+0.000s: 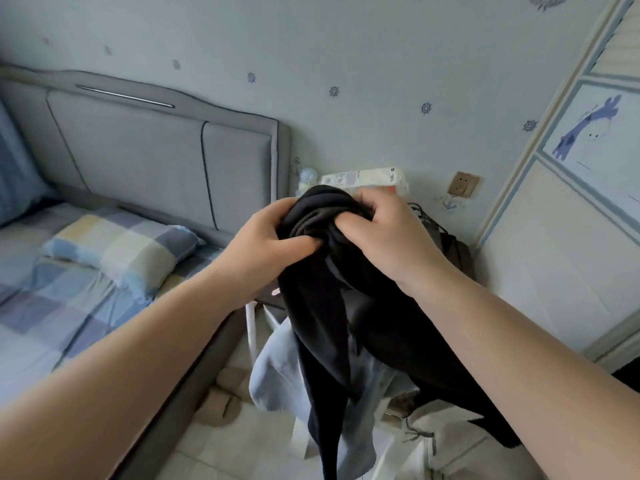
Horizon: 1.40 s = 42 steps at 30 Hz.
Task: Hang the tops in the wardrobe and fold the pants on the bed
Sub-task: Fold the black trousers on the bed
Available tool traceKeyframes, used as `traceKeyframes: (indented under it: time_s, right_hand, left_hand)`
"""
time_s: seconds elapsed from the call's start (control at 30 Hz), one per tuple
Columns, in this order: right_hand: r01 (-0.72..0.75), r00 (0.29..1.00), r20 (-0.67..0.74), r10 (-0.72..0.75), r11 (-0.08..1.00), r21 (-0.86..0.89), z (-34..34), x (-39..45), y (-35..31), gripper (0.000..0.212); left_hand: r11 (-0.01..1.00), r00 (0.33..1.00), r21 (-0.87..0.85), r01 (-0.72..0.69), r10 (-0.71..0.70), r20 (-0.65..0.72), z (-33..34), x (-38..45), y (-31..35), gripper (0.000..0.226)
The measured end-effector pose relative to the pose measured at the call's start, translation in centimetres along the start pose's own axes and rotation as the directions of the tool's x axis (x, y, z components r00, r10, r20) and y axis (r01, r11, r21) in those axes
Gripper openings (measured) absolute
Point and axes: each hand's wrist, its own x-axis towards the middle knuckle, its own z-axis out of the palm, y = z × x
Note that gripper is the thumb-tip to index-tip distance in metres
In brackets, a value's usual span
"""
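A black garment (332, 306) hangs bunched in front of me, held up at chest height. My left hand (266, 237) grips its gathered top from the left, and my right hand (384, 230) grips the same bunch from the right, fingers curled into the cloth. Its loose ends dangle down over a pale blue garment (277, 379) and a beige garment with a drawstring (446, 441) piled below. The bed (45, 306) with a checked sheet lies to the left. The wardrobe's closed door (568, 244) stands at the right.
A checked pillow (121, 247) lies by the grey padded headboard (145, 157). A white box (363, 176) and a small figurine (306, 180) sit behind the hands by the wall. A wall socket (463, 184) is beside the wardrobe. A brown slipper (218, 407) lies on the tiled floor.
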Motion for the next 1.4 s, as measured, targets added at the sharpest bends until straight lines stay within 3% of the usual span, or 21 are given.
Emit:
traceKeyframes:
  time_s: [0.07,0.13,0.27,0.33,0.4,0.43,0.5,0.57,0.63,0.73,0.8,0.87,0.97,1.07,1.2,1.27,1.33,1.4]
  right_hand:
    - [0.009,0.976,0.216,-0.039,0.991,0.136,1.4,0.5,-1.5,0.020]
    - [-0.036,0.888,0.452,-0.082,0.968,0.248,2.2,1.2,-2.3,0.036]
    - [0.195,0.713,0.679,-0.174,0.980,0.047,6.5,2.0,-3.7,0.086]
    - [0.287,0.621,0.766,-0.165,0.958,-0.026,9.7,2.0,-4.5,0.099]
    - [0.358,0.622,0.779,-0.072,0.912,-0.201,12.3,1.9,-5.3,0.106]
    - [0.380,0.656,0.754,-0.031,0.876,-0.295,13.4,2.0,-5.7,0.102]
    - [0.447,0.724,0.687,-0.068,0.805,-0.391,15.8,2.0,-6.8,0.069]
    - [0.514,0.769,0.607,-0.199,0.758,-0.402,18.7,1.6,-8.7,0.036]
    - [0.522,0.791,0.532,-0.301,0.785,-0.332,22.2,1.4,-11.2,0.027]
    - [0.457,0.826,0.441,-0.352,0.876,-0.157,26.6,1.4,-15.7,0.011]
    - [0.441,0.818,0.420,-0.394,0.897,-0.016,29.0,1.1,-18.8,0.018]
    - [0.478,0.782,0.405,-0.474,0.873,0.099,32.6,0.2,-22.2,0.034]
    - [0.562,0.695,0.385,-0.607,0.793,0.235,37.6,-2.0,-26.3,0.043]
    - [0.615,0.603,0.361,-0.711,0.703,0.357,41.8,-4.3,-29.8,0.046]
    - [0.808,0.313,0.429,-0.847,0.475,0.349,46.2,-6.9,-32.7,0.036]
    - [0.881,0.167,0.468,-0.868,0.344,0.325,48.3,-8.7,-33.5,0.038]
    - [0.909,0.057,0.493,-0.868,0.249,0.335,50.3,-10.3,-34.3,0.042]
    - [0.908,-0.036,0.521,-0.853,0.191,0.374,52.3,-11.5,-35.1,0.040]
  left_hand:
    - [0.995,0.997,-0.096,0.007,-0.015,-0.082,-2.6,-1.4,0.5,0.034]
    - [0.985,0.990,-0.172,0.001,-0.025,-0.142,-5.5,-3.0,1.0,0.035]
    - [0.983,0.967,-0.186,-0.006,-0.041,-0.250,-10.5,-6.5,2.3,0.031]
    - [0.984,0.951,-0.176,-0.018,-0.037,-0.307,-12.8,-8.3,3.1,0.032]
    - [0.982,0.920,-0.185,-0.039,-0.037,-0.391,-15.7,-10.5,3.8,0.030]
    - [0.981,0.904,-0.186,-0.052,-0.033,-0.427,-17.2,-11.5,4.1,0.029]
    - [0.981,0.885,-0.183,-0.063,-0.030,-0.465,-20.0,-13.8,4.6,0.028]
    - [0.971,0.884,-0.229,-0.069,-0.047,-0.465,-22.9,-16.3,4.9,0.029]
    - [0.962,0.901,-0.271,-0.043,-0.080,-0.426,-26.5,-19.5,5.4,0.035]
    - [0.967,0.954,-0.220,0.127,-0.180,-0.240,-31.7,-24.9,6.1,0.053]
    - [0.946,0.948,-0.188,0.265,-0.291,-0.131,-34.2,-28.0,6.1,0.063]
    - [0.930,0.931,-0.176,0.323,-0.346,-0.121,-36.7,-31.4,6.3,0.067]
    - [0.927,0.891,-0.199,0.317,-0.363,-0.273,-39.6,-35.3,6.8,0.057]
    - [0.868,0.768,-0.417,0.270,-0.456,-0.450,-43.1,-39.2,6.9,0.076]
    - [0.781,0.786,-0.624,-0.027,-0.369,-0.496,-47.3,-44.5,8.4,0.097]
    - [0.748,0.780,-0.659,-0.085,-0.362,-0.511,-48.6,-46.3,9.6,0.093]
    - [0.795,0.686,-0.601,-0.084,-0.392,-0.613,-49.6,-47.4,10.2,0.071]
    - [0.849,0.521,-0.517,-0.108,-0.394,-0.757,-50.5,-48.7,10.1,0.059]
